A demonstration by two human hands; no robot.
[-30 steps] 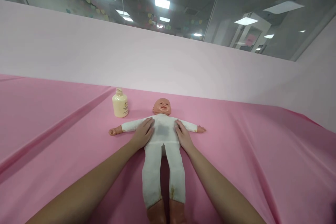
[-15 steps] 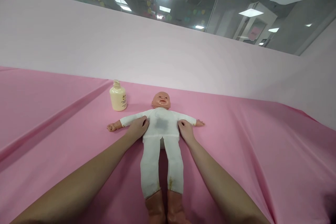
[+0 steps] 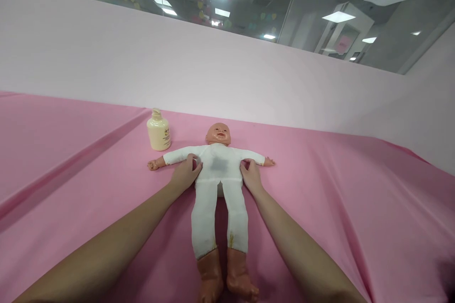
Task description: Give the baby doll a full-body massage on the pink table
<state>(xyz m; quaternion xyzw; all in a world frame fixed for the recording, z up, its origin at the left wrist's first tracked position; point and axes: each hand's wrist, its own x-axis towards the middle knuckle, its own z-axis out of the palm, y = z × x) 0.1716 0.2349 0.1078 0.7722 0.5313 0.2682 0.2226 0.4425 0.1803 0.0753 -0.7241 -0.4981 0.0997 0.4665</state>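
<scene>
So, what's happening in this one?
A person has both bare hands on a doll in white, lying face up with its arms spread on a pink cloth. The left hand and right hand are at either side of its torso, below its arms. A cream bottle stands untouched beyond the left hand.
</scene>
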